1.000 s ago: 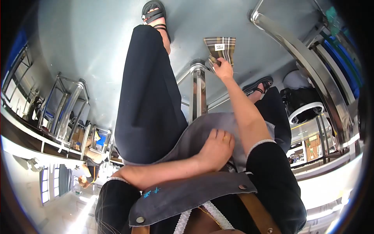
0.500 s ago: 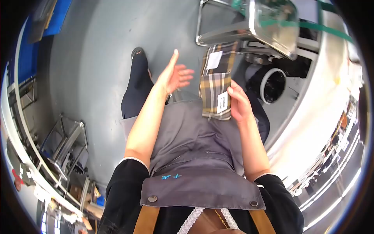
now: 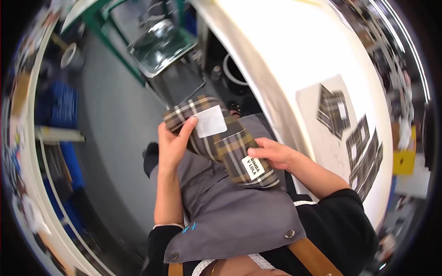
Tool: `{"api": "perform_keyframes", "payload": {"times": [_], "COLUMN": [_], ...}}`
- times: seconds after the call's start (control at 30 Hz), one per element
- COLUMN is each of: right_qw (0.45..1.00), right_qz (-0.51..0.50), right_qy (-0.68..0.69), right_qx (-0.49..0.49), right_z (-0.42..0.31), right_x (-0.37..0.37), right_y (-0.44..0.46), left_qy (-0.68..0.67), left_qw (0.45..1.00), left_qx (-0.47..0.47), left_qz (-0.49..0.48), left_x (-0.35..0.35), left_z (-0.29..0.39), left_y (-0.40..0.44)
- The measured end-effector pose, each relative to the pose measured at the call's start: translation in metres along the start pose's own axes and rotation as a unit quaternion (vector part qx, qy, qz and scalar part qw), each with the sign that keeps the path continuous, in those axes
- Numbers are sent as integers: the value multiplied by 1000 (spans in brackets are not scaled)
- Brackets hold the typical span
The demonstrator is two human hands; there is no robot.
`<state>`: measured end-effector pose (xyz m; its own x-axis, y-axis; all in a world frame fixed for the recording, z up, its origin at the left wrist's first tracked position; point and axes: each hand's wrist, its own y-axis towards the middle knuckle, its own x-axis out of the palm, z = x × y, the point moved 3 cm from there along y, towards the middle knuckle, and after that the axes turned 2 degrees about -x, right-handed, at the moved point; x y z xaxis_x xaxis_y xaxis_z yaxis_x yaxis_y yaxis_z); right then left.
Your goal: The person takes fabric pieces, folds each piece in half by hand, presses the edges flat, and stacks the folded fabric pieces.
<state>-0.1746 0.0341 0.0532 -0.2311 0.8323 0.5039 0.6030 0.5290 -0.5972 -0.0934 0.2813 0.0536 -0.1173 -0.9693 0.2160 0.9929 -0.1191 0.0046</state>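
Note:
A plaid fabric pouch (image 3: 232, 143) in brown, black and white is held in front of my apron. It has a blank white patch (image 3: 212, 121) towards its far end and a white "BIMBA Y LOLA" label (image 3: 252, 167) at its near end. My left hand (image 3: 174, 142) grips the far end, its thumb on top beside the white patch and its other fingers underneath. Around the near end's right edge closes my right hand (image 3: 272, 154), the thumb resting by the printed label.
At my right runs a white-covered table (image 3: 271, 41), bearing a pale sheet (image 3: 309, 108) and several similar plaid pieces (image 3: 363, 154). A metal-framed chair (image 3: 161, 48) with a shiny seat stands ahead by green table legs. A white-rimmed bin (image 3: 229, 69) sits under the table.
My left hand, empty and apart before, now grips the pouch's far end. The pouch has tilted. My view has turned right, bringing the table and its plaid pieces into sight.

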Motion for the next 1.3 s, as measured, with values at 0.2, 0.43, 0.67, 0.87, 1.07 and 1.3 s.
{"api": "perform_keyframes", "payload": {"times": [0.2,0.43,0.67,0.87,1.07,1.3], "right_qw": [984,858,735,786,793,747], "right_qz": [25,141,-12,9,103,145], "right_qy": [1,254,535,464,452,486], "right_qx": [-175,-423,-417,-409,-395,-429], "right_z": [17,92,104,105,93,69], "right_x": [-47,-113,-148,-157,-152,-143], "right_y": [-114,-225,-220,-208,-213,-200], "left_qy": [109,41,233,338,470,205], "left_qw": [980,966,910,866,756,574], "left_qx": [82,-64,-146,-142,335,414], "left_qz": [-148,-246,-310,-341,-309,-676], "left_x": [120,247,312,307,344,402], "left_z": [79,75,30,-3,-5,12], "left_y": [9,71,187,269,195,15]}}
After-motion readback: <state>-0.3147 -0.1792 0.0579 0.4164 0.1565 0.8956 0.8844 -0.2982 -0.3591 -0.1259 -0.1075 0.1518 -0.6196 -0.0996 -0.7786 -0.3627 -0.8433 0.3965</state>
